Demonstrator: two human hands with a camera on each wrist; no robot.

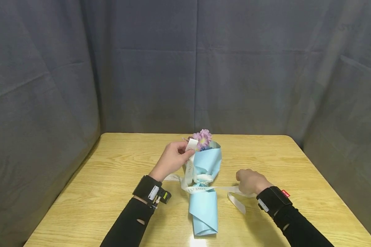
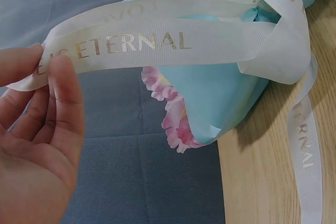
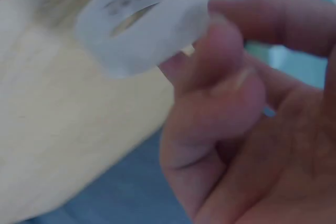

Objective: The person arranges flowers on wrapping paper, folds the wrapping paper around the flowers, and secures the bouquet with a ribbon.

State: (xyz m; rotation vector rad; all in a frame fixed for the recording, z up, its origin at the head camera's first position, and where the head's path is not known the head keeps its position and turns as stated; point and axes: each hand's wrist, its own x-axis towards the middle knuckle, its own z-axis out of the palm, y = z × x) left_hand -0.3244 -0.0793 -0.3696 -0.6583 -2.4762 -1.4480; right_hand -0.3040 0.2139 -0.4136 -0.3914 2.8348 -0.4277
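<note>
A bouquet in light blue wrapping paper (image 1: 205,212) lies on the table, its pink-purple flowers (image 1: 203,137) pointing away from me. Around its narrow waist runs a white ribbon (image 2: 220,43) with gold lettering. My left hand (image 1: 173,158) pinches a folded length of this ribbon between thumb and fingers, raised beside the flowers. To the right of the bouquet, my right hand (image 1: 252,181) holds another stretch of the ribbon (image 3: 126,51) with curled fingers, drawn out sideways from the waist. A loose end (image 1: 236,203) droops below that hand.
Pale wood-grain table (image 1: 117,154) underneath, with grey cloth (image 1: 148,85) hanging behind it and at both sides. Another ribbon tail (image 2: 306,153) trails over the tabletop left of the bouquet. Both wrists wear black straps (image 1: 273,200).
</note>
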